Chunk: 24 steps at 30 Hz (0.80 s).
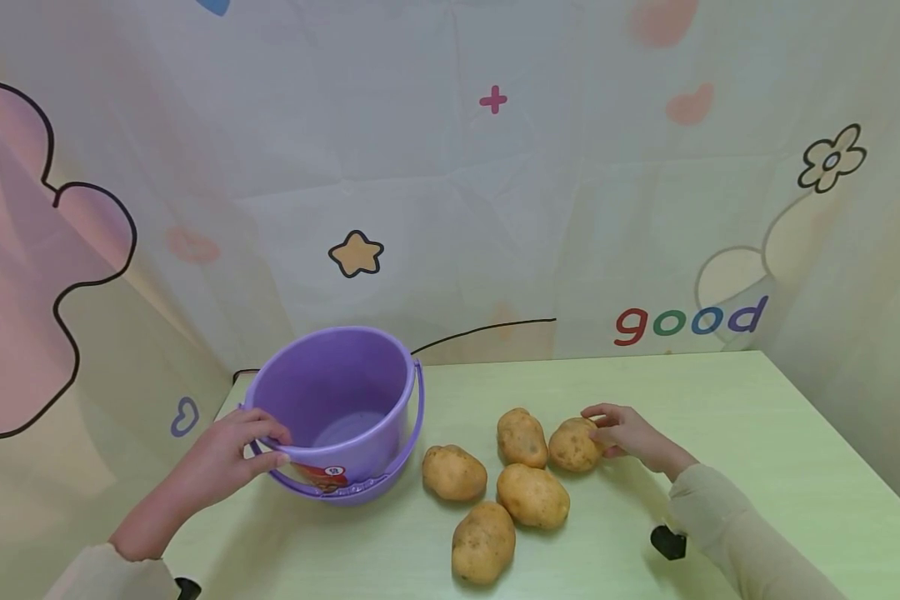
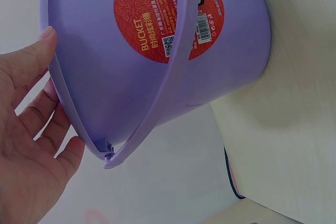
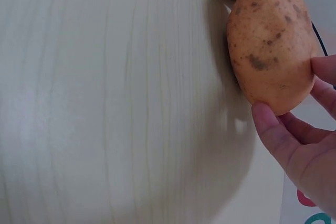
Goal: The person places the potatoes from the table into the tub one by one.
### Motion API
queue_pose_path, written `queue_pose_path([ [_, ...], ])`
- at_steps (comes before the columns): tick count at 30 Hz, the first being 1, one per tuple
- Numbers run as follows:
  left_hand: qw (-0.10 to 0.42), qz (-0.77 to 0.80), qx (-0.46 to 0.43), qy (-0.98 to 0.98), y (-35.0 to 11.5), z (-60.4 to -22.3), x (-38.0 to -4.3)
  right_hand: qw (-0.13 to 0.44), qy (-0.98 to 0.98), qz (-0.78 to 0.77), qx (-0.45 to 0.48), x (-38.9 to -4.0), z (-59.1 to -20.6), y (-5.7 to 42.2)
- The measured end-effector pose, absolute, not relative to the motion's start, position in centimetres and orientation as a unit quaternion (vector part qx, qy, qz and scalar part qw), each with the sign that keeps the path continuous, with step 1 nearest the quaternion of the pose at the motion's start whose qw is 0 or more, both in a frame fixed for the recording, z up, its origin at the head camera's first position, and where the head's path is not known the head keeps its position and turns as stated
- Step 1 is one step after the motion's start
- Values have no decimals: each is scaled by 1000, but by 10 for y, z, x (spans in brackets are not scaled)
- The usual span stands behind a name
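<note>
A purple bucket (image 1: 401,421) with a red label stands on the left of the table, its handle hanging down at the front. My left hand (image 1: 232,458) grips the near-left rim, thumb outside and fingers over the edge; the left wrist view shows this hand (image 2: 31,129) at the rim beside the handle's hinge. At the right end of the potato group, my right hand (image 1: 633,437) holds a potato (image 1: 572,446) between thumb and fingers. Up close, that potato (image 3: 273,51) shows dark spots, and the thumb of the right hand (image 3: 304,140) presses its near end.
Several other potatoes lie between bucket and right hand: one at the back (image 1: 522,437), one near the bucket (image 1: 453,473), one in the middle (image 1: 532,497) and one in front (image 1: 483,543). A printed curtain (image 1: 450,192) hangs behind the pale table (image 1: 720,417).
</note>
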<state>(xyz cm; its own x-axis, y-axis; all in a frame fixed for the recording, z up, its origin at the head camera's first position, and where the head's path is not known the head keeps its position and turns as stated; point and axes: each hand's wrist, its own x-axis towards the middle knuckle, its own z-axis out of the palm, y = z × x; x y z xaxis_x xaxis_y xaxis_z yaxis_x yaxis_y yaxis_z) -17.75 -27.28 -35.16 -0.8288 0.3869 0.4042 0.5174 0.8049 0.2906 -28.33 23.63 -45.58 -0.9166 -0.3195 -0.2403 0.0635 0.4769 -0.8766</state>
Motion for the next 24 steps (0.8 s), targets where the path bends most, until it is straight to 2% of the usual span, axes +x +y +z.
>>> queue_pose_path([
  [6, 151, -204, -235, -938, -273, -352, -177, 197, 824, -526, -73, -284, -460, 240],
  [24, 152, -206, -237, -937, -274, -352, -178, 220, 816, -527, -90, -277, -456, 243],
])
